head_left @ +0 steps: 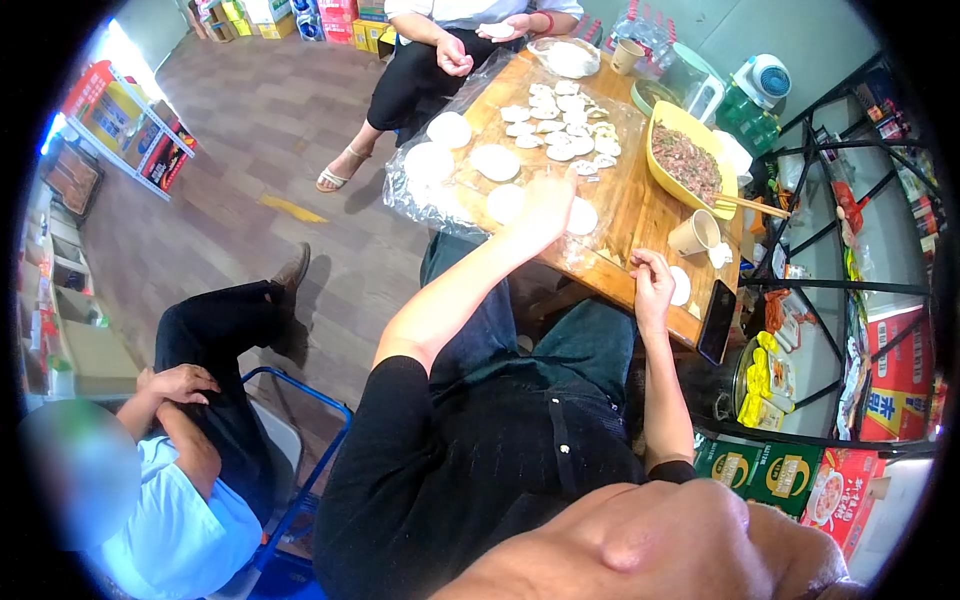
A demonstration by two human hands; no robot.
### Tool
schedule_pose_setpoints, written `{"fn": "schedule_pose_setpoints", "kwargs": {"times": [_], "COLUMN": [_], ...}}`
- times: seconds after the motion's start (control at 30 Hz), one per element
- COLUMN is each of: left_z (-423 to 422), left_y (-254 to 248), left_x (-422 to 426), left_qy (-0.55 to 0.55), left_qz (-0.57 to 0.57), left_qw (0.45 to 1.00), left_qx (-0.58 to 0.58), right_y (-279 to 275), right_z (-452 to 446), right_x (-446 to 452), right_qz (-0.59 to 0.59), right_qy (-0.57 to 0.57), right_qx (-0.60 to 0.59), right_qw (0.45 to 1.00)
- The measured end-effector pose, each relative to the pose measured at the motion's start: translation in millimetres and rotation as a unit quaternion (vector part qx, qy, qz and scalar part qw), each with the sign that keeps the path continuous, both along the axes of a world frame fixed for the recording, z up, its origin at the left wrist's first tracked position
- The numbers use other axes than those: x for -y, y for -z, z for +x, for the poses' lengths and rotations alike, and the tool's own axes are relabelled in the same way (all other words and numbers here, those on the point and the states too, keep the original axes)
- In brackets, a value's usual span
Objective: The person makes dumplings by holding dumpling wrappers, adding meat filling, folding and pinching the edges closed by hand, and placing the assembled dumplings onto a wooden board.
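While your left hand reached beside a dough round on the table, neither it nor your right hand clearly showed its grip; likely light, soft, tearable, the round suited rim-lifting.

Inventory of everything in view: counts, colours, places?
table: one, brown, upper centre
dumplings: about twenty, white, on plastic sheet
round wrappers: at least five, white, near dumplings
bowl: one, yellow, table right; filling, chopsticks
paper cups: two, tan, table
phone: one, black, table corner
cartons: several, mixed, lower right and top left
people: two, seated, left and top
left hand: one, over wrappers
right hand: one, table edge
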State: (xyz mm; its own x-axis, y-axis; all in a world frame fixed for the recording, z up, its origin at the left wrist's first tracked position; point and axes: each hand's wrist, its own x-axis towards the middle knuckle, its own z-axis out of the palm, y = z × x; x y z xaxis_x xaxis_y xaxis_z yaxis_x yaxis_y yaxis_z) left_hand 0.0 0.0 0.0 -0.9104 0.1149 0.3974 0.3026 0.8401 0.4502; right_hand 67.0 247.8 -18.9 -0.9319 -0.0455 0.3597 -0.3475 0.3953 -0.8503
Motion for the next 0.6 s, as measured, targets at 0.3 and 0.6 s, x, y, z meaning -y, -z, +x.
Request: {"fn": "schedule_pose_setpoints", "kwargs": {"times": [0.3,0.6], "left_z": [-0.7,35.6], "left_y": [2.8,-33.2], "left_x": [5.0,-2.5], "left_qy": [0.012,0.199], "left_qz": [0.010,0.105], "left_qw": [1.000,0.960], "left_qx": [-0.019,-0.167], "right_y": [-1.2,-67.2], "right_z": [2.2,-9.0], "right_x": [7.6,54.6], "right_qz": [-0.005,0.199], "right_qy": [0.014,-0.054], "right_qx": [0.009,-0.103], "right_qw": [1.000,0.973]}}
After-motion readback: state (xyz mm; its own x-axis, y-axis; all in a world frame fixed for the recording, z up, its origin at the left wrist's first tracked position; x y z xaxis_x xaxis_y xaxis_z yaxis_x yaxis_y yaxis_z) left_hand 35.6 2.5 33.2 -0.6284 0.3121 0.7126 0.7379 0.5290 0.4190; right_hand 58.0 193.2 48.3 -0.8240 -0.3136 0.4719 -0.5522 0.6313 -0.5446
